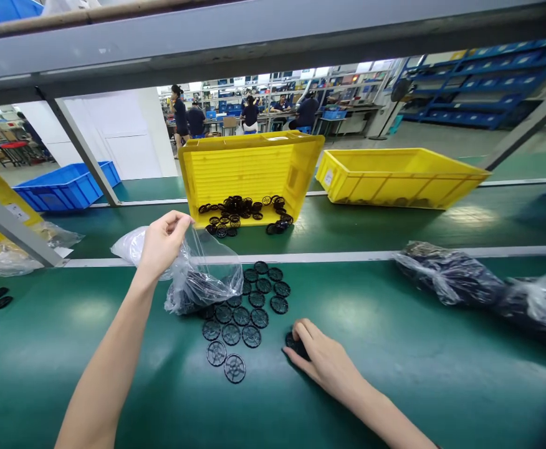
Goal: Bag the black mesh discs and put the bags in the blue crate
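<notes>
My left hand (164, 240) pinches the rim of a clear plastic bag (207, 268), whose lower part rests on the green work surface with dark parts inside. Beside the bag, several black spoked plastic wheels (241, 316) lie flat in loose rows. To the right of these rows, my right hand (318, 349) has its fingers closed on one black wheel (295, 344), partly hidden under the fingers, at the level of the surface.
Behind the bag, a yellow bin (249, 168) tipped on its side spills more black wheels. Another yellow bin (399, 178) stands to its right. Filled plastic bags (455, 274) lie at the right. A blue bin (70, 187) and a metal post (83, 149) are at the left.
</notes>
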{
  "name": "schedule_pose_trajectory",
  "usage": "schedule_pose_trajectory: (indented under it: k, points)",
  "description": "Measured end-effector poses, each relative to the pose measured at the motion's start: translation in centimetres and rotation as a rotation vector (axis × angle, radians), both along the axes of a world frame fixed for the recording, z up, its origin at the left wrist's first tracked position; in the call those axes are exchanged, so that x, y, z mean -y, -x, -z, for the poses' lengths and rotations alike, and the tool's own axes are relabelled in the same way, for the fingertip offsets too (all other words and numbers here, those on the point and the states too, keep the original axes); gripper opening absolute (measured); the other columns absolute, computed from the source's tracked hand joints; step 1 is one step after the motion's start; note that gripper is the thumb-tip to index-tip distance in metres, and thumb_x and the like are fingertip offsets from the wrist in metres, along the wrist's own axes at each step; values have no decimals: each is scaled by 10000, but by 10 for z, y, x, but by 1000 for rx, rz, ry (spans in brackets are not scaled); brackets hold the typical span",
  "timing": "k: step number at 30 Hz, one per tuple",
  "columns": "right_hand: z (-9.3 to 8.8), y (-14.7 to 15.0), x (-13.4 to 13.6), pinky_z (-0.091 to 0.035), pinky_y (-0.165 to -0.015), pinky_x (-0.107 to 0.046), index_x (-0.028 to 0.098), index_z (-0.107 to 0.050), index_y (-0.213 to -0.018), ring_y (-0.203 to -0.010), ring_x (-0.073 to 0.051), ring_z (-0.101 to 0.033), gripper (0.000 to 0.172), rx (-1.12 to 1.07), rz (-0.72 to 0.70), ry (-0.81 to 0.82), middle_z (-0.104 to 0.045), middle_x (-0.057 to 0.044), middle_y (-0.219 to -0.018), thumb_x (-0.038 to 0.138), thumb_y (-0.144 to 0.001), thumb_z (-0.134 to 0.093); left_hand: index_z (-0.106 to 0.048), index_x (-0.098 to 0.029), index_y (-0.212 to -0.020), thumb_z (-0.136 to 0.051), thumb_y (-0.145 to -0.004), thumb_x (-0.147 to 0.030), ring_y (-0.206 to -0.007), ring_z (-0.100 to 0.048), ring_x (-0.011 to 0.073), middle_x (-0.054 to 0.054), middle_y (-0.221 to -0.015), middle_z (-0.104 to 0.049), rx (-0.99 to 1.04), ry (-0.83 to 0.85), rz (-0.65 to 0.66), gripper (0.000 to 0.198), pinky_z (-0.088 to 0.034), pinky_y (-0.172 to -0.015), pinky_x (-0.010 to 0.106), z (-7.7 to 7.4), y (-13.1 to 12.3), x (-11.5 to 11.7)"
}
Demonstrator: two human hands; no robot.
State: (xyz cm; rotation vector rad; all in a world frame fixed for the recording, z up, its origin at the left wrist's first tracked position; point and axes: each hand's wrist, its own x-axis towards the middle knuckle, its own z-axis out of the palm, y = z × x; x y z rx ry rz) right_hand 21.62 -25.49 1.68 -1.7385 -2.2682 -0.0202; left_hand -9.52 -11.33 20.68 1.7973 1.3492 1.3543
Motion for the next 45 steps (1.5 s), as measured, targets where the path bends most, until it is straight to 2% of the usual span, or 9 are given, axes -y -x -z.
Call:
schedule_pose_trajectory:
  k: [6, 12, 18, 23, 26, 31, 38, 42, 45]
  points:
    - [-18, 4, -41, -188, -579, -35, 349, -517, -1293, -697, 91, -388, 450, -9, 105, 35, -547, 0, -1103, 498, -935, -289, -691, -182, -945, -583, -895, -461, -451, -370, 80, -32, -557, -426, -38, 17, -22, 303, -279, -407, 189, -1, -1, 3]
    - [-3, 3, -45, -210, -587, -43, 220, -607, -1090, -809, 51, -470, 388, 18, 115, 72, -552, -18, -1043, 476, -893, -393, -693, -169, -937, -591, -888, -419, -446, -373, 76, -27, -562, -459, -66, 33, -64, 274, -277, -397, 181, 1, 5, 3]
    - [-20, -12, -71, -235, -574, -24, 310, -525, -1314, -709, 93, -378, 483, -22, 87, 34, -515, -27, -1102, 472, -909, -318, -694, -168, -944, -594, -889, -426, -444, -370, 73, -30, -551, -441, -47, 45, -46, 282, -270, -394, 173, 1, 4, 0]
    - [-15, -17, -89, -233, -622, -31, 236, -573, -1178, -801, 67, -420, 425, -14, 119, 164, -503, -33, -1152, 465, -893, -356, -691, -172, -944, -595, -892, -447, -442, -365, 71, -35, -550, -427, -61, 90, -62, 296, -273, -399, 178, 0, 4, 0]
    - [-18, -19, -95, -188, -636, -52, 230, -544, -1189, -737, 75, -354, 415, -23, 178, 245, -500, -24, -1134, 450, -884, -368, -691, -176, -945, -593, -892, -456, -446, -354, 67, -36, -557, -429, -63, 98, -80, 301, -266, -403, 177, 0, 7, -2]
    - [-31, -19, -104, -148, -632, -67, 229, -530, -1263, -668, 93, -230, 446, 5, 109, 297, -496, -28, -1117, 384, -869, -389, -691, -177, -945, -594, -893, -464, -459, -365, 68, -32, -563, -436, -65, 106, -89, 307, -266, -408, 171, 4, 12, -2]
    - [-28, -29, -98, -299, -665, -50, 175, -573, -1108, -753, 64, -404, 401, -12, 78, 250, -529, -26, -1062, 445, -883, -380, -688, -188, -942, -592, -897, -474, -465, -368, 69, -33, -566, -435, -63, 122, -103, 305, -269, -411, 162, 9, 16, -6]
    - [-31, -31, -127, -352, -678, -40, 264, -514, -1314, -730, 79, -390, 501, -30, 51, 123, -513, -38, -1161, 475, -896, -334, -687, -189, -949, -583, -905, -465, -465, -367, 72, -34, -553, -426, -79, 109, -87, 298, -266, -414, 162, 8, 13, -8]
    - [-27, -30, -149, -411, -733, -51, 255, -553, -1268, -788, 68, -435, 498, -17, -24, 150, -502, -41, -1200, 510, -892, -347, -689, -192, -944, -584, -906, -471, -468, -369, 70, -33, -553, -433, -81, 113, -89, 301, -271, -420, 161, 9, 12, -7]
